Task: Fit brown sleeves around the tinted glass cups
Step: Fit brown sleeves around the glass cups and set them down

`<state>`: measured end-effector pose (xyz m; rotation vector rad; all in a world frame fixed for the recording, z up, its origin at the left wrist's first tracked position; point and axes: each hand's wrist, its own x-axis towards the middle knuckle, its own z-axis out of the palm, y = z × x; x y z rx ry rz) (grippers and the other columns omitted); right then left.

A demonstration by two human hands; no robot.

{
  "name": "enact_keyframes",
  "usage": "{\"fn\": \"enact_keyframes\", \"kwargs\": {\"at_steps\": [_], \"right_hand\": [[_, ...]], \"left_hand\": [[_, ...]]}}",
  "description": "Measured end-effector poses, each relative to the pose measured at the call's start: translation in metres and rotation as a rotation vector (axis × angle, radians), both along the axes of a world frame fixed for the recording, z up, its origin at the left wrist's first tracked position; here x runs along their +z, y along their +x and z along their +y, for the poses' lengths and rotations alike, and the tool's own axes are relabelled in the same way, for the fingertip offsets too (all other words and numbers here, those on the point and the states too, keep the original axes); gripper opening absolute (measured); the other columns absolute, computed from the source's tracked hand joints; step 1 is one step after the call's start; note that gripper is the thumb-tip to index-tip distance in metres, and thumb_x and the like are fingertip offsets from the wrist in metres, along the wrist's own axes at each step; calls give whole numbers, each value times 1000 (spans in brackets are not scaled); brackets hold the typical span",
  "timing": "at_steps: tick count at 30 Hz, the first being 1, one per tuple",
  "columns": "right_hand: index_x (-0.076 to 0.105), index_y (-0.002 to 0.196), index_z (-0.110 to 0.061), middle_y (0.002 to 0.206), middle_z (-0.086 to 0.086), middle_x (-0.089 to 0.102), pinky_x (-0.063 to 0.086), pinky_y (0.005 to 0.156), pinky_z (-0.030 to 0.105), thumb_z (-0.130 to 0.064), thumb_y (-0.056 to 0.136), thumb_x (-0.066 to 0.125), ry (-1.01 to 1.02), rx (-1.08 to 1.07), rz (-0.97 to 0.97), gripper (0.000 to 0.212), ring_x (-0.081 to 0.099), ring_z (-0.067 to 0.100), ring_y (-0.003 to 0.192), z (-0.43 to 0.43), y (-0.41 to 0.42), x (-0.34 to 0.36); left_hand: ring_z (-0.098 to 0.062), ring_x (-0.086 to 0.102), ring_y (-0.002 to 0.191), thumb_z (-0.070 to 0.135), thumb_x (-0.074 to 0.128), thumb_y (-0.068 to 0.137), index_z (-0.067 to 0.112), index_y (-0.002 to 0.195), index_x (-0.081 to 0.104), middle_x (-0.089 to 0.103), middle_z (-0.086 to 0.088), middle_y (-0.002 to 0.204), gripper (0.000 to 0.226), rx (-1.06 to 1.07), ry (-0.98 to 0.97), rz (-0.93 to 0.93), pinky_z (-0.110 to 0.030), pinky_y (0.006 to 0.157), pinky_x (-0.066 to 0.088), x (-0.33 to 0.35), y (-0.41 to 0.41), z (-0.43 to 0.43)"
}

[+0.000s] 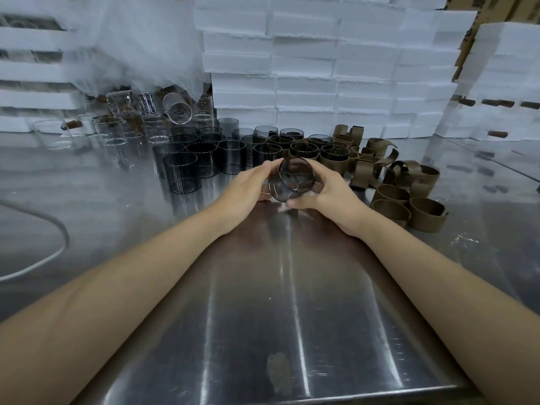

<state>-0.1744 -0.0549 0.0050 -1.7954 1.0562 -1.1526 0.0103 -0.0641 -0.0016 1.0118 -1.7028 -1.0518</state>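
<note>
Cradling a tinted cup point(292, 179) tipped over just above the table point(292, 287), my left hand point(248, 185) and right hand point(330, 194) curl round its sides, steadying it for a sleeve. Loose sleeves point(409, 197) lie handy to my right; bare cups point(201, 159) wait behind, left.

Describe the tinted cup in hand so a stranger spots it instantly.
On the steel table, before the wall of white foam boxes, dark tinted glass cups stand in rows beside loose brown sleeves. In front of them, the smoky tinted glass cup is the only one tilted, held between the left hand and right hand.
</note>
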Motion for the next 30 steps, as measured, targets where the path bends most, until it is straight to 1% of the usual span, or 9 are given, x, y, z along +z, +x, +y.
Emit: {"fn": "enact_keyframes", "kwargs": {"at_steps": [2,4,8,10,14,19,22,25,30], "right_hand": [[52,133,-15,127,7,62,50,99,34,1,76,74,139,88,-211,63,60,21,118,3,2,2],[43,141,-12,133,15,57,49,101,42,-15,88,63,374,228,-442,57,58,32,120,4,4,5],[40,145,-11,140,18,52,40,109,46,-44,101,35,683,453,-555,55,48,33,132,6,6,8],[41,144,-10,141,19,51,43,106,46,-47,101,33,737,485,-588,58,48,33,132,7,6,8],[44,142,-7,140,20,52,51,98,44,-51,98,36,781,455,-574,62,60,32,116,7,7,9],[49,135,-3,119,25,61,56,88,44,-52,96,39,827,372,-571,63,68,33,96,6,8,9],[51,132,-1,107,24,63,57,87,45,-49,98,38,836,350,-586,60,69,34,92,6,9,9],[53,125,0,100,23,66,57,86,45,-49,99,37,839,341,-572,58,69,34,91,8,10,9],[46,133,-1,101,24,64,55,88,48,-43,101,36,835,296,-532,54,70,33,87,8,11,10]], "left_hand": [[-3,54,124,52,34,102,50,139,44,60,21,131,38,-32,-77,-87,-33,106,42,0,1,4],[4,52,123,55,49,95,51,144,34,54,27,135,52,-56,-121,-102,-27,103,42,0,0,8],[8,34,137,33,73,85,41,149,24,22,17,160,81,-82,-240,-118,-3,101,32,-1,-3,13],[8,31,139,25,76,83,39,148,28,17,17,161,82,-92,-272,-110,-8,105,35,0,-3,13],[3,54,120,23,80,80,32,143,42,55,10,137,73,-48,-262,-88,-13,95,44,0,-2,12],[7,62,99,23,71,88,32,133,52,66,20,111,49,-16,-228,-35,-8,73,47,1,-2,8],[7,64,97,21,67,92,33,128,54,67,21,108,41,-16,-214,-23,-11,80,48,0,-2,6],[3,67,90,19,59,97,29,125,56,68,17,104,30,-9,-204,-8,-11,76,50,0,-3,5],[4,62,105,31,38,105,18,129,59,69,13,108,34,37,-246,-61,-17,96,45,1,-1,7]]}}
